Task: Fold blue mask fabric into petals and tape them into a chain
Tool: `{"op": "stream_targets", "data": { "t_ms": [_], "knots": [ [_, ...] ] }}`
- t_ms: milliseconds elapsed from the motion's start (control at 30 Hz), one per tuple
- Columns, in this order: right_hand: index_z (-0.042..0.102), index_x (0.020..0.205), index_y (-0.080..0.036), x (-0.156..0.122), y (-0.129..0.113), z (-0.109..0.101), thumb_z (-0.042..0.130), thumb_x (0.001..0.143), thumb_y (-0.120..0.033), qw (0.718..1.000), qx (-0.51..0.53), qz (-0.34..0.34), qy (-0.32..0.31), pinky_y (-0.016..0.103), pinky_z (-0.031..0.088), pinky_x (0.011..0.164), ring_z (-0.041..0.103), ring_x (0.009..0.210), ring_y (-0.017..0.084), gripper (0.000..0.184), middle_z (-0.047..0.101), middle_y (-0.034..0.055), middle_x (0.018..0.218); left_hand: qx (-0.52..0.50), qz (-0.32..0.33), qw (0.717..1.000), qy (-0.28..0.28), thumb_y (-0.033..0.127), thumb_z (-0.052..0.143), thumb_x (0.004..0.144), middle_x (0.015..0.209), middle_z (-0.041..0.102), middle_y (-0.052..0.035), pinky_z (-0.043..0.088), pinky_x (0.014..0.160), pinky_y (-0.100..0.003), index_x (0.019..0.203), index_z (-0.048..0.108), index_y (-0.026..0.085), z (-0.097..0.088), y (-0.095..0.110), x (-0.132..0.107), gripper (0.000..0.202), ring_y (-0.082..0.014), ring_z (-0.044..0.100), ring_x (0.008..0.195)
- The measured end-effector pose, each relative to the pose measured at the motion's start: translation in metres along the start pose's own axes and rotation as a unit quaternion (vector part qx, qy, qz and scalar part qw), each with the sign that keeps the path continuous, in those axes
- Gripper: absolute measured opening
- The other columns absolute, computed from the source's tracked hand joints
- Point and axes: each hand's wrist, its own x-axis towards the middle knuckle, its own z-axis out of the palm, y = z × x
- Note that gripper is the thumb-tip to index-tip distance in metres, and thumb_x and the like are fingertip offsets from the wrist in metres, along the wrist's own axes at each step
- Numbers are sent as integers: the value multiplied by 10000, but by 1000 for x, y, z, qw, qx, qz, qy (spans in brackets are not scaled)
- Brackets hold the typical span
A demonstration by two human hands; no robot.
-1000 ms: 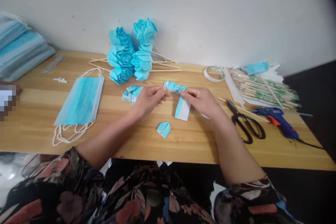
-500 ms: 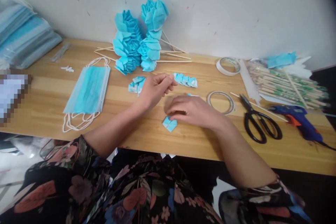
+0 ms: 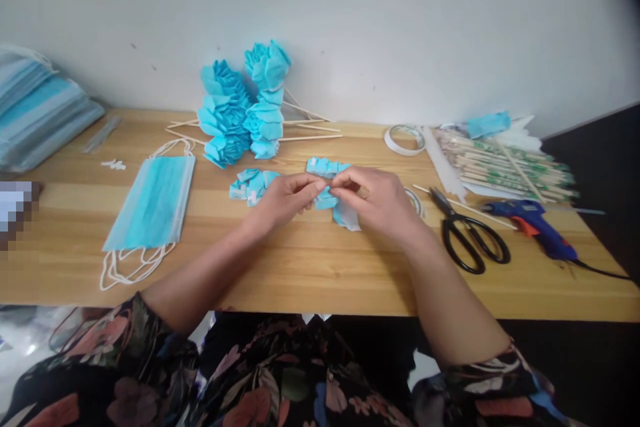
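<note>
The fingertips of my left hand [image 3: 290,201] and my right hand [image 3: 375,199] meet over the middle of the table. Both pinch a small folded piece of blue mask fabric [image 3: 326,199], partly covered by the fingers. Below my right fingers shows another light blue bit of fabric [image 3: 347,217]; whether it joins the pinched piece I cannot tell. Just beyond my hands lies a row of folded blue pieces [image 3: 325,165]. A loose heap of similar folded pieces [image 3: 250,185] sits beside my left hand.
Blue fabric flowers on sticks [image 3: 230,113] lie stacked at the back. Flat face masks [image 3: 150,203] are on the left, near bagged masks [image 3: 45,107]. To the right are a tape roll [image 3: 390,139], scissors [image 3: 463,230], a glue gun [image 3: 535,223] and bundled sticks [image 3: 505,167].
My right hand has moved up from the folded piece near the front to meet my left hand. A blue folded piece now shows between their fingertips. The view has shifted.
</note>
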Motion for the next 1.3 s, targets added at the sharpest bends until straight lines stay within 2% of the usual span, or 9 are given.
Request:
{"op": "stream_targets", "data": {
  "t_ms": [200,333,467,567,667,833,1000,1200,1300],
  "knots": [
    [690,887,-234,1,3,3,652,867,-244,997,66,22,41,296,467,716,673,778,180,44,745,10,856,21,-36,999,15,405,669,776,553,525,28,313,502,-222,690,653,167,1,3,1,253,-80,431,506],
    [690,1035,-236,1,8,4,600,904,-294,988,129,53,64,294,498,691,687,788,181,169,738,16,876,20,-62,998,15,373,655,751,542,527,30,314,504,-216,668,637,161,2,7,1,228,-78,429,504],
    [643,1205,-240,0,12,6,535,949,-403,975,206,75,41,292,505,646,657,742,168,321,697,19,858,-36,-54,997,44,416,667,737,583,570,15,375,531,-216,671,627,155,1,5,1,272,-80,464,524],
    [605,1271,-246,0,12,8,563,930,-392,967,243,77,12,295,504,662,636,744,160,373,679,16,873,-70,-43,995,61,436,683,728,619,598,2,387,529,-217,675,633,151,0,1,2,295,-83,482,538],
    [583,1293,-239,1,11,10,613,870,-292,967,245,68,0,310,507,721,630,780,161,427,682,16,914,-79,-45,994,54,427,683,731,655,629,-9,394,532,-218,709,662,146,1,0,2,283,-83,493,546],
    [607,1267,-237,3,14,13,597,822,-208,973,220,66,28,334,495,766,615,779,163,447,675,15,895,-72,-64,995,38,366,671,740,660,650,-7,389,527,-209,705,675,148,4,5,0,221,-71,479,535],
    [618,1268,-250,2,15,14,619,826,-249,964,249,86,25,324,492,726,607,773,168,442,668,17,878,-64,-75,994,42,363,659,738,623,615,10,380,516,-209,686,639,156,5,6,0,214,-71,471,520],
    [662,1199,-247,3,12,10,582,884,-400,909,392,144,13,350,526,781,644,844,186,359,690,34,937,-64,-68,994,64,322,630,704,580,544,33,364,519,-206,631,584,163,4,5,0,181,-67,447,517],
    [670,1192,-253,3,13,8,574,891,-417,905,395,153,23,353,521,801,646,863,189,355,693,35,951,-71,-64,993,70,336,638,703,589,548,32,361,519,-206,636,589,162,4,5,0,193,-67,447,519]
  ]
}}
